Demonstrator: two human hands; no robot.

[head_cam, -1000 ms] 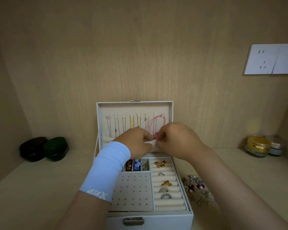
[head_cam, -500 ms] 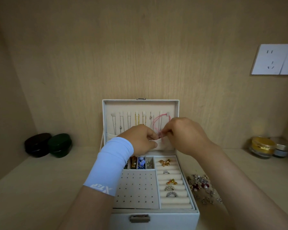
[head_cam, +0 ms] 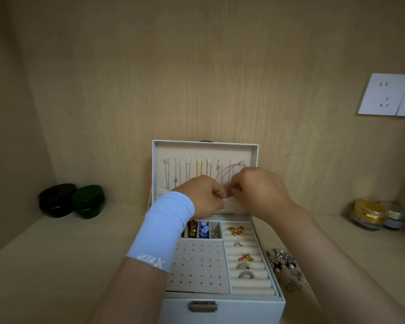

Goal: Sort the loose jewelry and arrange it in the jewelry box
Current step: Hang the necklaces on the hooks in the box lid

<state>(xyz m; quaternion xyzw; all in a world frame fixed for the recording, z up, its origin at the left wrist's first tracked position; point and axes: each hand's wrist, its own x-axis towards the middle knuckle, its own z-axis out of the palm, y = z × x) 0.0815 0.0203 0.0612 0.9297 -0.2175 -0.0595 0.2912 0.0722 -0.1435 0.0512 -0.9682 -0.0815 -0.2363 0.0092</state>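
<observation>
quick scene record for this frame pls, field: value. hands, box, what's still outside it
left hand: pinches the pink cord at its lower end
right hand: pinches the same cord, next to the left hand
pink cord: top looped over the rightmost lid hooks
jewelry box: open, lid upright
chains: hanging inside the lid
ring rolls: five pieces seated
earring panel: no studs visible
loose jewelry: pile on the shelf, right of the box

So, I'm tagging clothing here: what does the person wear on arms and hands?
A light blue sleeve with white lettering covers the left wrist and lower forearm. The left hand, right hand and right forearm are bare: no gloves or watch.
</observation>
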